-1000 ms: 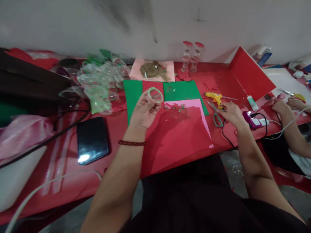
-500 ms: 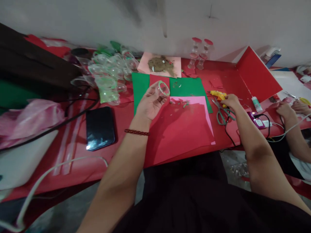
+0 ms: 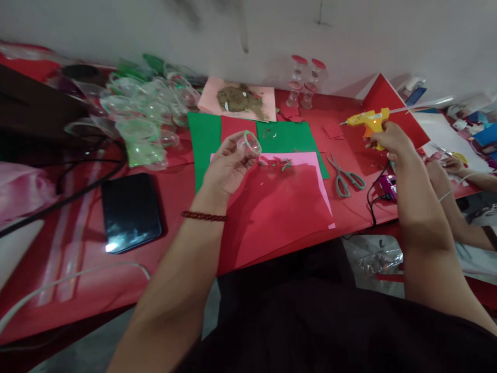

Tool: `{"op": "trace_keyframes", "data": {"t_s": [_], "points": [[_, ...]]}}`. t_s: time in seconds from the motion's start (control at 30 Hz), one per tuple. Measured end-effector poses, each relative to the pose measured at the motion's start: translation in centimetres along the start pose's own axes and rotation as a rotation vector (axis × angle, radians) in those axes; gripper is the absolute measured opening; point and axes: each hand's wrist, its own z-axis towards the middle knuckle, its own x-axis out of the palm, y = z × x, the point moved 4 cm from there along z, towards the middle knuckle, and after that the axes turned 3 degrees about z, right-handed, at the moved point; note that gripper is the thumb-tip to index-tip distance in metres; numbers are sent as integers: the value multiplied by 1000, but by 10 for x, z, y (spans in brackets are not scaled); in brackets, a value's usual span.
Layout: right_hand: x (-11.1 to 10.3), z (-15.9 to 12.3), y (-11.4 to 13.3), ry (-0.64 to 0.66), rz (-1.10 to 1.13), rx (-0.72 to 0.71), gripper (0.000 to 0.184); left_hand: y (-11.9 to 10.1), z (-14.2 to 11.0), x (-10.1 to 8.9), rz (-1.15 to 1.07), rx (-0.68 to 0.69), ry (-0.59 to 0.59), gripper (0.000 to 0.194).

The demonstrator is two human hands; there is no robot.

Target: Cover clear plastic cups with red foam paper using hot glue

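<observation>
Between the fingers of my left hand [image 3: 229, 163] is a small clear plastic cup [image 3: 249, 145], tilted so its rim faces right. My right hand [image 3: 391, 141] grips a yellow glue gun [image 3: 367, 120] by its handle, raised above the table with the nozzle pointing left. A glue stick juts from the back of the gun. Under my left hand lie red paper sheets [image 3: 272, 212] with a pink edge, over a green sheet [image 3: 298, 135]. Small red and green scraps [image 3: 277, 163] are scattered near the cup. Grey-handled scissors [image 3: 345, 177] rest below the glue gun.
Clear cups [image 3: 143, 111] are heaped at the left, behind a dark tablet [image 3: 132, 211]. Two stacked-cup pieces [image 3: 301, 83] stand by the wall beside glue-stained pink paper [image 3: 209, 93]. A red folded board [image 3: 373, 103] and another person's hands [image 3: 442, 168] are at the right.
My right hand has lifted the glue gun off the table, up and to the right, away from the scissors. My left hand still holds the cup. The view has shifted slightly right.
</observation>
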Motion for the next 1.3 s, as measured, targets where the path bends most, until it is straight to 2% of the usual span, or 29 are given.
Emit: {"op": "trace_keyframes", "data": {"t_s": [0.1, 0.2, 0.3, 0.37, 0.5, 0.53, 0.6, 0.67, 0.77, 0.9, 1.0, 1.13, 1.3], "points": [[24, -27, 9, 137, 461, 74, 27, 1, 1, -2, -16, 6, -15, 21], [71, -56, 25, 221, 747, 51, 34, -1, 1, -2, -19, 33, -33, 24], [122, -76, 41, 329, 892, -12, 40, -4, -2, 1, -12, 45, -30, 30], [148, -82, 48, 418, 947, -78, 45, -3, -4, 3, -9, 4, -18, 35], [178, -87, 45, 600, 784, -132, 51, 2, -6, 4, -8, -126, -51, 34], [181, -88, 41, 636, 733, -117, 51, 4, -6, 4, -22, -149, -72, 32], [183, -89, 33, 624, 684, -85, 53, 6, -7, 3, -54, -177, -131, 20], [180, -88, 28, 534, 712, -84, 49, 8, -8, 3, -71, -203, -176, 7], [174, -88, 26, 432, 838, -99, 45, 9, -11, 8, -63, -199, -155, 6], [177, -88, 27, 538, 1020, 26, 50, 9, -15, 13, -28, -181, -93, 12], [181, -89, 25, 596, 1014, 96, 50, 9, -16, 12, -33, -189, -98, 13], [186, -92, 24, 612, 880, 15, 48, 10, -15, 7, -23, -206, -82, 12], [195, -98, 25, 669, 824, -116, 50, 12, -15, 3, 23, -242, -29, 22]]}}
